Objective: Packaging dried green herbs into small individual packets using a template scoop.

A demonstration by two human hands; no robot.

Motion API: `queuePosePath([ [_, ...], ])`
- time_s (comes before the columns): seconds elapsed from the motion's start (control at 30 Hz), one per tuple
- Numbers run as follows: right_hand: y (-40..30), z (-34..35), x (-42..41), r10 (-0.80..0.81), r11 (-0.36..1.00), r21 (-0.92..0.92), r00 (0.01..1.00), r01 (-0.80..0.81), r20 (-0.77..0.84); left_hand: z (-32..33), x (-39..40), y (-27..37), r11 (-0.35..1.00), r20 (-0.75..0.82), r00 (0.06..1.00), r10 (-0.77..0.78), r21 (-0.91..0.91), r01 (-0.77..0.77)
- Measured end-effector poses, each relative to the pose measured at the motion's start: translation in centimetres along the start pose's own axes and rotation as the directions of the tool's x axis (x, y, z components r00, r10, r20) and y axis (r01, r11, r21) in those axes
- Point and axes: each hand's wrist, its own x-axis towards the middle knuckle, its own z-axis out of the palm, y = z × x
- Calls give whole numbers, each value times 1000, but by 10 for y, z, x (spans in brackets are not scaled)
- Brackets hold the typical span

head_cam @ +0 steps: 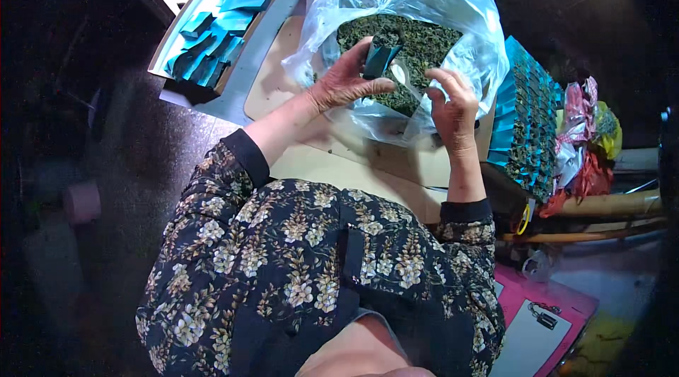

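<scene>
My left hand (347, 77) holds a small teal packet (377, 61) upright, its open top heaped with dark dried leaves. It is above a large clear plastic bag (480, 11) that is spread wide and filled with crumbled dried leaves (429, 32). A white plastic spoon (400, 74) is over the leaves, between my two hands, its handle slanting towards my right hand (453, 104). That hand is at the bag's near right rim with its fingers bent. Whether its fingers touch the spoon handle is unclear.
A shallow cardboard box (159, 61) at the left holds several teal packets (207, 53). To the right stand close rows of leaf-filled teal packets (522, 122). Coloured plastic bags (589, 159) hang beyond them. A pink board (570, 297) is at the lower right.
</scene>
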Motion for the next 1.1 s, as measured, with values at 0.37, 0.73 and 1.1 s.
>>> queuePosePath([
  [0.37,-35,3,39,167,799,580,985,-159,40,-11,-1,2,927,289,951,-110,-315,203],
  [0.73,-21,-9,37,144,852,499,987,-158,66,-6,-6,3,946,279,953,-117,-260,193],
  [1.1,-48,-12,23,274,902,359,961,-241,-44,23,-3,4,849,-168,961,220,518,-104],
])
